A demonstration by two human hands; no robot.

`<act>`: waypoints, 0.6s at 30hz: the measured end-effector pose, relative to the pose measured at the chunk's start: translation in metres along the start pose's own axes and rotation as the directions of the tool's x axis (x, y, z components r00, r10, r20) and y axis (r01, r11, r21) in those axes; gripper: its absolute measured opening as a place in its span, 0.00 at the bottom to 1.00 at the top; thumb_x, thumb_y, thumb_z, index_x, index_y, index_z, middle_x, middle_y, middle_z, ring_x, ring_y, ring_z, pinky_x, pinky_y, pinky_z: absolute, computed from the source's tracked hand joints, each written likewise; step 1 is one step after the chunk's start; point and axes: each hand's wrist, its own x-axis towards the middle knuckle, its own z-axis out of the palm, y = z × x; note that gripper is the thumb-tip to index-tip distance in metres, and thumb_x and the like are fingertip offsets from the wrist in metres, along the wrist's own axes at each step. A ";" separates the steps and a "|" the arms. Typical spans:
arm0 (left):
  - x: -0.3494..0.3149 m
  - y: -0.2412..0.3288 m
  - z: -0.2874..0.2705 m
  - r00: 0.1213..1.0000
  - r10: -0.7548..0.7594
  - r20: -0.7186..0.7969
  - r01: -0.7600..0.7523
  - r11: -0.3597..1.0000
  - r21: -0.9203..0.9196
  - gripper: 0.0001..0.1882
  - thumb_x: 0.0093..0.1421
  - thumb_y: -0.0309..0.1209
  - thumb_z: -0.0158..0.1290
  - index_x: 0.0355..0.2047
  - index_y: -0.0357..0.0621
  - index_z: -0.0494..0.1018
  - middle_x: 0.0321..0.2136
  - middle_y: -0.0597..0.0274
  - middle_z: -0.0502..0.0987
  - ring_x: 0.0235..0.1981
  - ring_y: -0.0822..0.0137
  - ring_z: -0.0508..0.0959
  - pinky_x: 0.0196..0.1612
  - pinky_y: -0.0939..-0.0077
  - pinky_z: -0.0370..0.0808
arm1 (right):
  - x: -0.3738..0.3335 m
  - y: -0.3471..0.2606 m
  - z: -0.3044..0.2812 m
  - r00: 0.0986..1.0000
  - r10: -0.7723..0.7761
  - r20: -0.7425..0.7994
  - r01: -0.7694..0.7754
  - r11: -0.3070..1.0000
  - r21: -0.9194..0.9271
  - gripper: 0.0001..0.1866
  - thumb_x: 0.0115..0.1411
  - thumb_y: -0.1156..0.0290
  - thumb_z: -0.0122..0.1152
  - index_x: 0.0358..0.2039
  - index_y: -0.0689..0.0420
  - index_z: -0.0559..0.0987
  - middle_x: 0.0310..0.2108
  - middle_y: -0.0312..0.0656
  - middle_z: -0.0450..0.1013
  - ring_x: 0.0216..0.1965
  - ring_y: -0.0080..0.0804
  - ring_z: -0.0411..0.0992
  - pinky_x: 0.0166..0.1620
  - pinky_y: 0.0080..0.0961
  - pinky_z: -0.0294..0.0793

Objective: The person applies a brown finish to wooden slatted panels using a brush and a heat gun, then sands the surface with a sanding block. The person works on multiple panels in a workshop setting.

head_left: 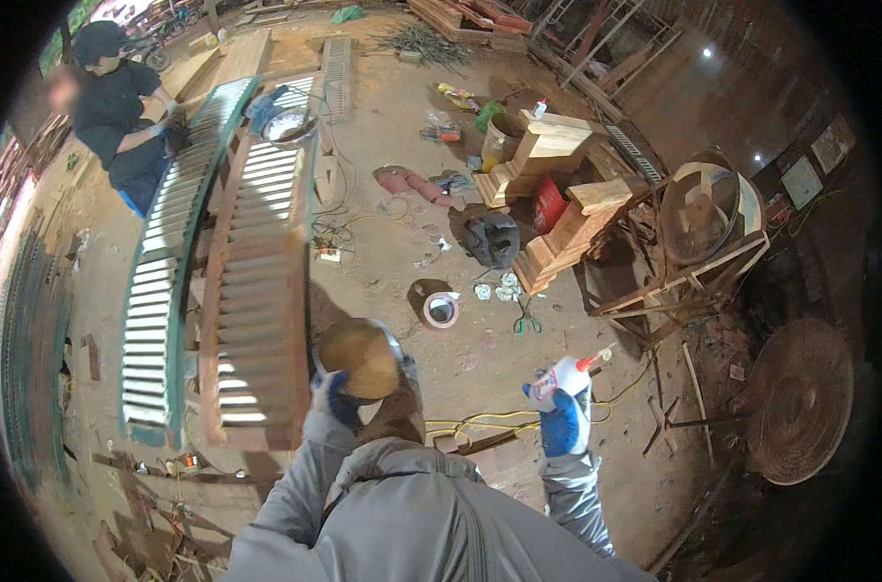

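Holding one thing per hand, the person stands over the work floor; clock directions run from the view's centre. Left hand, blue-gloved, between 7 and 8 o'clock, grasps the near edge of a round container, tan contents inside, kind unclear. Right hand, also gloved, between 4 and 5 o'clock, is clenched around a white bottle at 4 o'clock, its red nozzle aimed toward 2 o'clock.

Step in hand, my judgement: handling bottle and container together, neither set down, bottle well apart from container. Next move probably calls for a level container and a firm right grip, nozzle kept clear of the clothing.

Nearby: brown slatted panel at 9 o'clock, green-framed slatted panel just beyond it; co-worker at 10 o'clock leaning over the latter. Tape roll close to centre, green-handled scissors between 3 and 4.

Writing: bottle has coloured print, too small to read. Second white bottle at 1 o'clock and bright packet at 12: nothing legible. No brand tagged.
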 end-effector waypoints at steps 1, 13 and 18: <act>0.013 0.006 0.000 0.998 -0.020 -0.062 0.014 0.996 -0.093 0.23 0.56 0.25 0.57 0.52 0.44 0.69 0.43 0.56 0.77 0.40 0.55 0.81 0.44 0.56 0.82 | 0.024 0.009 0.009 0.999 0.035 -0.024 -0.035 0.999 0.018 0.31 0.58 0.79 0.59 0.62 0.53 0.65 0.51 0.43 0.72 0.53 0.44 0.72 0.54 0.54 0.75; 0.326 0.082 0.182 0.992 0.064 -0.107 -0.082 0.981 -0.177 0.26 0.55 0.23 0.55 0.55 0.48 0.66 0.51 0.55 0.73 0.50 0.51 0.77 0.51 0.55 0.79 | 0.369 0.080 0.057 0.977 0.141 -0.158 -0.151 0.987 -0.052 0.26 0.57 0.78 0.61 0.56 0.50 0.69 0.41 0.38 0.72 0.42 0.37 0.75 0.46 0.49 0.80; 0.453 0.126 0.283 0.966 0.248 -0.065 -0.255 0.959 -0.122 0.27 0.56 0.21 0.54 0.56 0.48 0.64 0.49 0.56 0.74 0.50 0.54 0.77 0.51 0.56 0.79 | 0.534 0.099 0.104 0.970 0.077 -0.229 -0.087 0.995 -0.037 0.22 0.58 0.76 0.62 0.53 0.50 0.71 0.42 0.38 0.72 0.43 0.35 0.74 0.47 0.45 0.80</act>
